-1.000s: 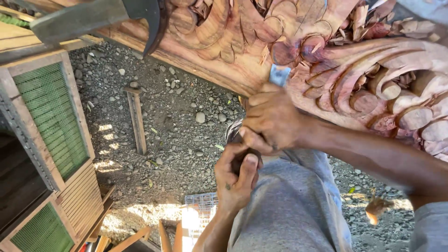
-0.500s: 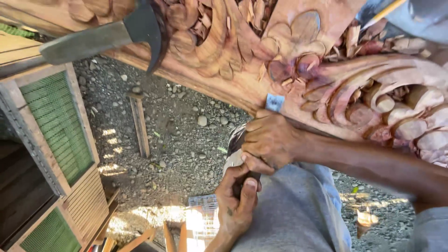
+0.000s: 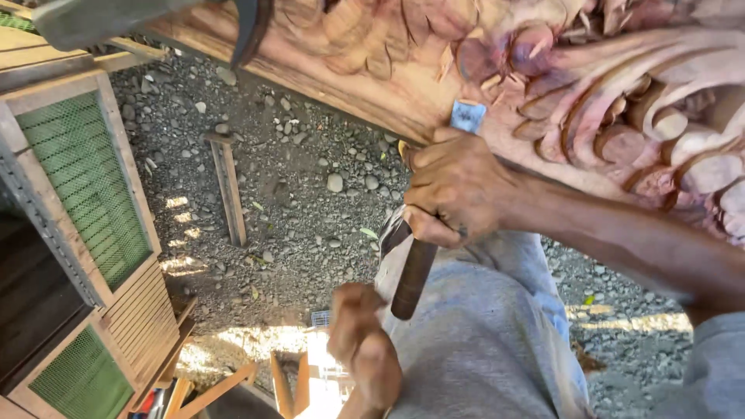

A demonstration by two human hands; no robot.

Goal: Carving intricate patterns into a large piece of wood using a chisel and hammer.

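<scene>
No packages or labels legible. Right hand (image 3: 454, 190) fingers wrapped tight round a chisel (image 3: 415, 268), blade tip (image 3: 468, 116) on the carved wood (image 3: 590, 101); long axis runs 7 to 1 o'clock, dark handle end down at 7. Left hand (image 3: 365, 345) loosely curled just below the handle, holding nothing visible. Gravel (image 3: 295, 178) with a wood strip (image 3: 229, 190) at 9 o'clock; green mesh cabinet (image 3: 85, 178) far left; hammer head (image 3: 248, 31) at 11.

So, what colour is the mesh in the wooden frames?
Green. The mesh shows best in the head view, at left.
</scene>
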